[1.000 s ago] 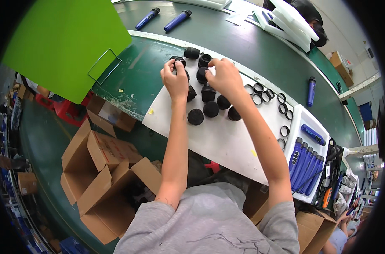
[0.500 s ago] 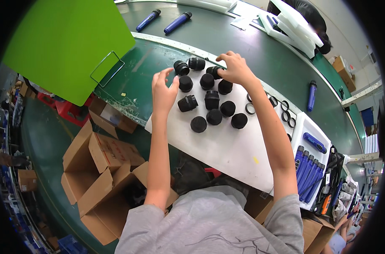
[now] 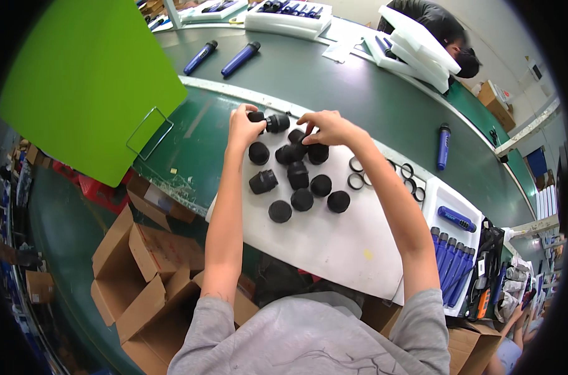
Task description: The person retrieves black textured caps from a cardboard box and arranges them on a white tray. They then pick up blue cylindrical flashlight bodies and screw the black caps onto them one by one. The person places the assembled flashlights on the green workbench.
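A: Since the earlier frame, across the white sheet (image 3: pixel 321 250), the left hand (image 3: pixel 242 128) closes on a far black microphone head (image 3: pixel 256 117). And opposite?

B: The right hand (image 3: pixel 331 129) apparently grips a second head (image 3: pixel 290 154), lying to its lower left, tilted, long axis pointing toward that nearer hand.

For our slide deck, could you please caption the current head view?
Left hand and right hand handling black microphone heads on a white work surface.

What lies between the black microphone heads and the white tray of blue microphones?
Black rings lie between the microphone heads and the tray, and the right forearm crosses there too, as the head view shows.
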`<state>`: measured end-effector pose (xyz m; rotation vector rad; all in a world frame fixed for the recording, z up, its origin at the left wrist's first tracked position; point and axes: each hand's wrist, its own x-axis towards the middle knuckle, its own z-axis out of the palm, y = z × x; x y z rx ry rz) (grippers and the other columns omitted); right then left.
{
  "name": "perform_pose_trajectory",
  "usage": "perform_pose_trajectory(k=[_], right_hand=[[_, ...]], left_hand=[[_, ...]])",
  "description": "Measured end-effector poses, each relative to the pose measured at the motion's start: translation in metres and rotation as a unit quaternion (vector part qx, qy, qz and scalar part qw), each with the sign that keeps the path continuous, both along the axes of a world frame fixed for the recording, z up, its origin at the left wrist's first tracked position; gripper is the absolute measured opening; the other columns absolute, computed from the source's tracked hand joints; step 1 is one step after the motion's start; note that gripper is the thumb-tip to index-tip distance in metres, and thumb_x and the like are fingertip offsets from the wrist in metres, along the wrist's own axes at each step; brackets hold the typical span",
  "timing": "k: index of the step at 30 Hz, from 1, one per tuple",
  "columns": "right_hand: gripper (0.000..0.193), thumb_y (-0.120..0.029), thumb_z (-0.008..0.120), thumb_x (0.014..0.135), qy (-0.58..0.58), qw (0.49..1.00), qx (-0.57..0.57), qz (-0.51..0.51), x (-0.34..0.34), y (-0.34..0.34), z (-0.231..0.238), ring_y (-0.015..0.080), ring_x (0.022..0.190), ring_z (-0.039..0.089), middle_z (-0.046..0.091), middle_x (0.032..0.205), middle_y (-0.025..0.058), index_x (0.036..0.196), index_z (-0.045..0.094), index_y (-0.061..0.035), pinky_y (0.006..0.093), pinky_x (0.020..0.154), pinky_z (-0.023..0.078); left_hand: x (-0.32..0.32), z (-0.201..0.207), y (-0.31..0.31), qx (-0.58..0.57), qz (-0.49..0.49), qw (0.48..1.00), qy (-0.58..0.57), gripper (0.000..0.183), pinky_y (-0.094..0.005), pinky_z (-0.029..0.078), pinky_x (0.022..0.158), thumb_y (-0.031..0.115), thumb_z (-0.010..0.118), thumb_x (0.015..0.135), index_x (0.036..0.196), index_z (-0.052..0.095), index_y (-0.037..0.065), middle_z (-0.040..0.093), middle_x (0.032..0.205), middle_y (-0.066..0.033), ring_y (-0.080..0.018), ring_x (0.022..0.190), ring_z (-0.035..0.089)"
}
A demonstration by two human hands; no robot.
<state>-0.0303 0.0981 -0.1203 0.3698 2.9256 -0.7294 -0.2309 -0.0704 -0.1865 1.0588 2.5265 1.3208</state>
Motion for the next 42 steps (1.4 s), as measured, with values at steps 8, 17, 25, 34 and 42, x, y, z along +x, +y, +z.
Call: perform_pose_trajectory(k=[8,17,25,34,42], right_hand=[[0.068,-0.024,0.068,0.076,0.035,0.998,-0.024,-0.043,0.006,-0.015,-0.006,0.029,0.114,0.063,0.072,0.113,0.0122,0.141,0.053,-0.0075,0.0479,0.107,0.038],[0.059,-0.022,0.079,0.073,0.015,1.0,-0.005,-0.027,0.014,-0.018,0.003,0.0317,0.102,0.066,0.071,0.109,0.0147,0.127,0.065,-0.0038,0.0395,0.09,0.052],[0.061,-0.023,0.081,0.072,0.108,0.992,-0.03,-0.059,0.023,-0.013,-0.014,0.0303,0.102,0.066,0.069,0.109,0.0151,0.127,0.063,-0.0054,0.0396,0.092,0.052],[0.072,-0.024,0.084,0.066,0.194,0.961,-0.095,-0.172,0.026,-0.007,-0.034,0.0334,0.114,0.061,0.068,0.112,0.0184,0.126,0.049,-0.0043,0.0457,0.102,0.044],[0.062,-0.032,0.081,0.075,0.088,0.982,-0.024,-0.168,0.052,-0.004,-0.012,0.0347,0.119,0.06,0.064,0.12,0.0212,0.127,0.062,-0.0029,0.0426,0.101,0.047]], left_hand=[[0.016,0.011,0.02,-0.018,-0.182,0.983,-0.03,0.072,-0.0378,0.048,0.102,0.016,0.074,0.068,0.138,0.061,0.025,0.047,0.13,-0.0176,-0.03,0.117,0.054],[0.032,0.017,0.03,-0.057,-0.133,0.983,0.112,0.053,-0.0412,0.05,0.095,0.034,0.085,0.071,0.112,0.067,0.005,0.067,0.1,-0.0164,-0.0302,0.112,0.061],[0.028,0.015,0.035,0.085,-0.113,0.985,0.102,0.075,-0.0382,0.054,0.087,0.028,0.085,0.073,0.137,0.053,0.004,0.068,0.101,-0.0209,-0.0287,0.095,0.067],[0.031,0.014,0.041,0.077,-0.165,0.983,-0.015,0.066,-0.0385,0.051,0.096,0.021,0.085,0.073,0.13,0.055,0.006,0.064,0.12,-0.0193,-0.0309,0.111,0.063],[0.029,0.03,0.034,0.004,-0.206,0.978,-0.026,0.072,-0.0405,0.048,0.099,0.024,0.088,0.069,0.128,0.048,0.012,0.067,0.111,-0.0163,-0.0302,0.108,0.063]])
